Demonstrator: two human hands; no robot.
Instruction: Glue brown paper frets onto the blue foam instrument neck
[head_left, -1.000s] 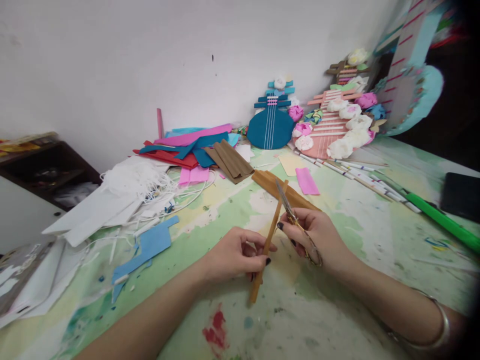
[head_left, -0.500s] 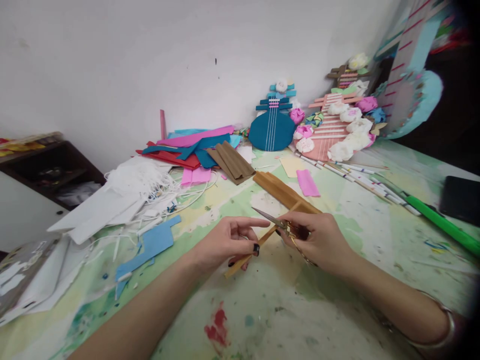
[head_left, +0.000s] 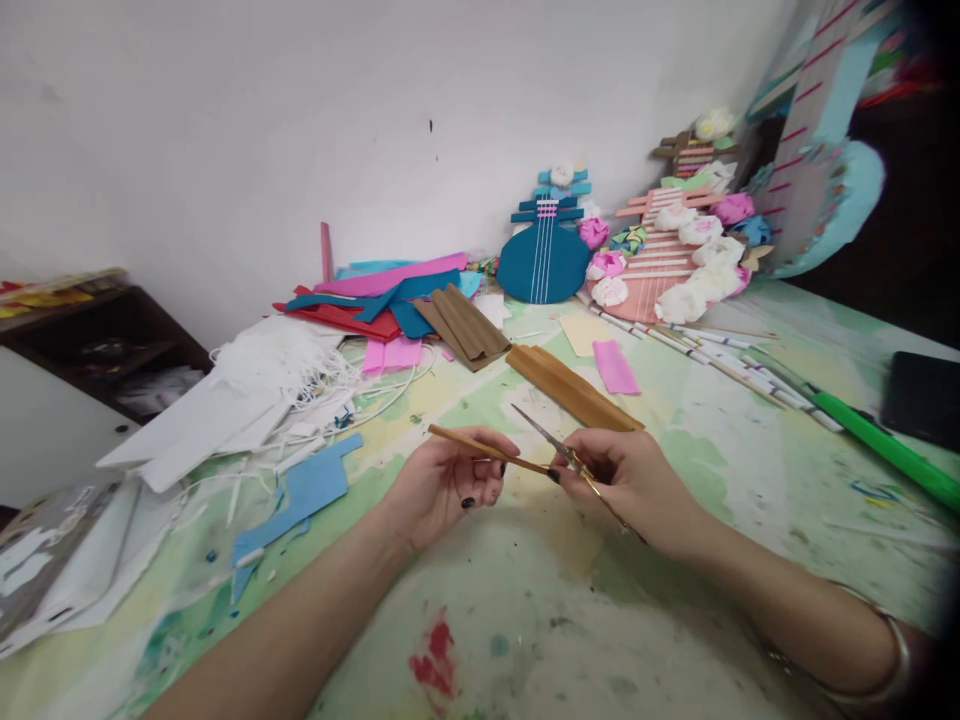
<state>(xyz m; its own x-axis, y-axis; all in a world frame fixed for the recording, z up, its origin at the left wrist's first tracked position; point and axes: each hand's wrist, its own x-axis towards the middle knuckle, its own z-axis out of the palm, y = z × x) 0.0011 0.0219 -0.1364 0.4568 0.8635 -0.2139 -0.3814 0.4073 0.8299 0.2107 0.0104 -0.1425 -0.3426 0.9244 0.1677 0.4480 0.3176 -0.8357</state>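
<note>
Over the middle of the surface, two hands work close together, just apart. The left hand is turned partly palm-up, its fingers loosely curled, with a narrow ochre strip slanting across them; how firmly it grips, I can't tell from where I stand. The right hand is closed around a pair of scissors, tips aimed toward the far left corner, and its thumb meets the strip's right end. Just beyond, toward the back edge, lies a folded ochre sheet, with a pink piece beside it. Nearer the left edge sits a blue scrap. Against the wall at the back edge leans a teal lute-shaped piece; a green tool lies toward the right edge.
</note>
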